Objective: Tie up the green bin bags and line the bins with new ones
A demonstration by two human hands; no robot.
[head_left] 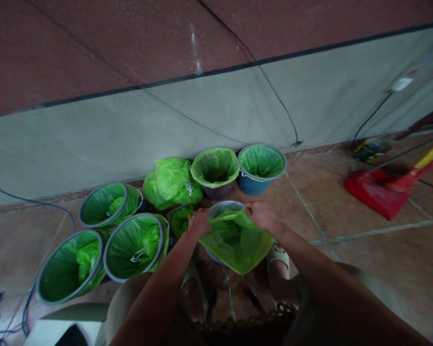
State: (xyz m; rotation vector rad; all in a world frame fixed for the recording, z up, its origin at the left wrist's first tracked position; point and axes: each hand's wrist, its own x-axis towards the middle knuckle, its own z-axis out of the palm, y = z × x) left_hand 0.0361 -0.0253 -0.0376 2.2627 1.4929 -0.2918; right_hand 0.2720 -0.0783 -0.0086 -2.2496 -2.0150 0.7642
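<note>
A green plastic bag is spread wide over a grey-rimmed bucket on the floor between my feet. My left hand grips the bag's edge on the left side. On the far right edge, my right hand has its fingers closed round the plastic. Toward me the bag's front flap hangs over the bucket's near rim, hiding most of the bucket. A smaller container with green plastic in it sits just left of my left hand.
Bag-lined buckets stand along the wall: a dark one and a blue one. Stuffed green bags lie beside them. Several lined buckets stand at left. A red dustpan and a broom lie right. Cables cross the wall.
</note>
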